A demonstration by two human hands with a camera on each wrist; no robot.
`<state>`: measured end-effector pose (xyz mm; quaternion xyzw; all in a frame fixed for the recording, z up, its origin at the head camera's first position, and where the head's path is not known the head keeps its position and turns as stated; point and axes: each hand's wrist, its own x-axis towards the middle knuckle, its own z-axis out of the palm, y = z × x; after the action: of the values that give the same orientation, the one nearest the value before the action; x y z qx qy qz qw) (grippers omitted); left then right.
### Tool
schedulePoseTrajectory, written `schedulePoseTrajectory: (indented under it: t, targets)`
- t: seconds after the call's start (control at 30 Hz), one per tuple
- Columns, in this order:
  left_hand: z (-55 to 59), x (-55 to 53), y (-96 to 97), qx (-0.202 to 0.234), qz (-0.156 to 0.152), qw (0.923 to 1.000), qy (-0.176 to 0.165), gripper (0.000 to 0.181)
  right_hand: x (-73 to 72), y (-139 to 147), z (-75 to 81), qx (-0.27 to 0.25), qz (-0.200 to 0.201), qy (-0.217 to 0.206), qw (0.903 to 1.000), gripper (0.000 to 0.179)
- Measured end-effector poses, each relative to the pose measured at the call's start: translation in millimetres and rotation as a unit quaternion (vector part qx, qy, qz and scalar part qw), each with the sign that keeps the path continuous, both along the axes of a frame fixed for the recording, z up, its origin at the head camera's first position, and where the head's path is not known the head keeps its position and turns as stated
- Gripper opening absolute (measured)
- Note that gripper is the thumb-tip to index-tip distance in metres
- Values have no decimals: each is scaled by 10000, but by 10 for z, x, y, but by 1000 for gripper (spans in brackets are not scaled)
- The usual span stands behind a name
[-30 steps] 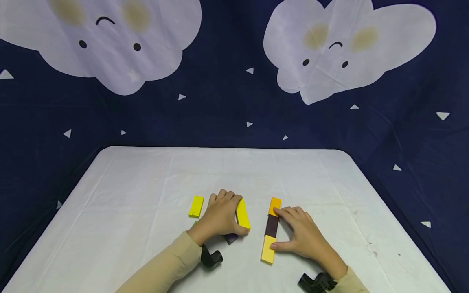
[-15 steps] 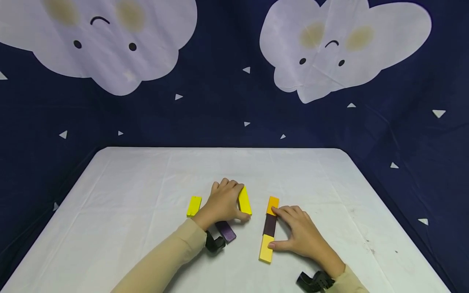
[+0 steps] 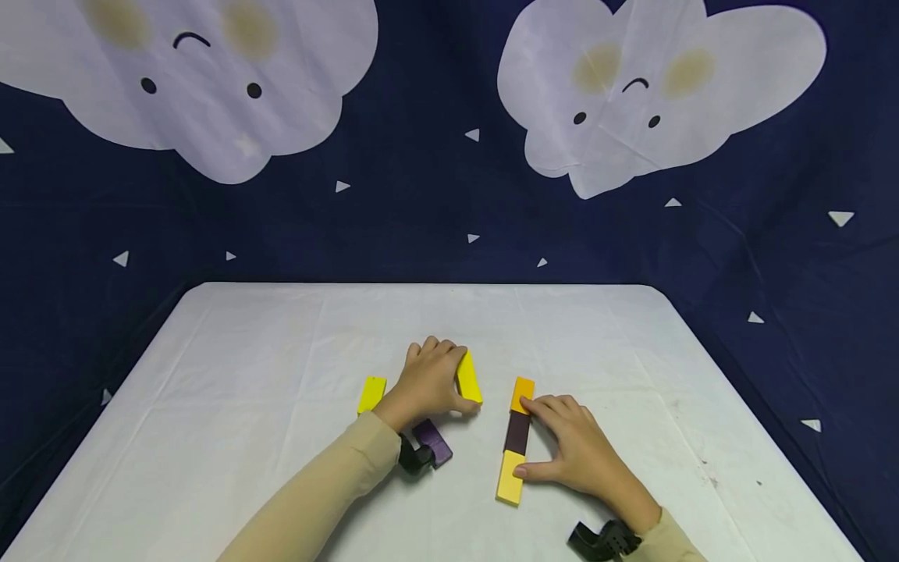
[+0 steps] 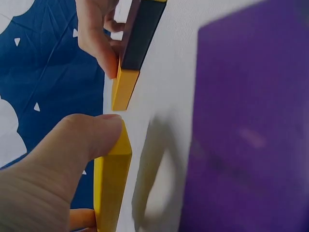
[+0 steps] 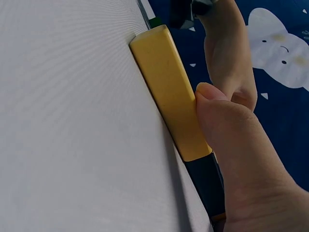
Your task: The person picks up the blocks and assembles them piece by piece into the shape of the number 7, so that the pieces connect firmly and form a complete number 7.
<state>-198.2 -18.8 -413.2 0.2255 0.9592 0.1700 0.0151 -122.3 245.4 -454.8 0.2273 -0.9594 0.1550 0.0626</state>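
Note:
My left hand (image 3: 430, 382) grips a bright yellow block (image 3: 467, 378) between thumb and fingers. In the left wrist view, the thumb lies on one end of that yellow block (image 4: 112, 188), and a shadow falls on the cloth beside it. To the right, an orange block (image 3: 523, 395), a dark brown block (image 3: 517, 432) and a light yellow block (image 3: 509, 478) lie end to end. My right hand (image 3: 579, 449) rests against this row's right side, index finger at the orange block and thumb at the light yellow block (image 5: 169, 96). Its other fingertips are partly hidden.
A purple block (image 3: 435, 445) lies below my left wrist, beside the black wrist camera (image 3: 416, 457). Partly behind the left forearm is another yellow block (image 3: 371, 394). All lie on a white-covered table (image 3: 281, 336), backed by a dark blue curtain (image 3: 421, 218).
My left hand has carried the yellow block away from me and slightly right, uncovering more of the purple block. The right hand and the row stay in place.

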Motion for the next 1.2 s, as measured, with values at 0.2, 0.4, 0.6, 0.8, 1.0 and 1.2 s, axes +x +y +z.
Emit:
schedulePoseTrajectory:
  t: [0.2, 0.4, 0.6, 0.8, 1.0, 1.2]
  targets:
    - [-28, -145, 62, 26, 49, 9999, -124, 96, -2, 9, -6, -34, 26, 12, 10000, 103]
    - [-55, -318, 134, 9, 147, 9998, -153, 97, -4, 16, -15, -10, 20, 20, 10000, 103]
    - [-44, -441, 257, -16, 152, 9998, -117, 97, 3, 25, -17, -12, -13, 43, 10000, 103]
    - [-30, -517, 395, -52, 218, 9996, -158, 96, 0, 22, -27, -31, -1, 50, 10000, 103]
    - [-37, -578, 508, -137, 282, 9990, -304, 95, -5, 18, -34, -37, 12, 71, 10000, 103]
    - [-73, -619, 605, -121, 249, 9989, -390, 94, -7, 21, -39, -36, -1, 82, 10000, 104]
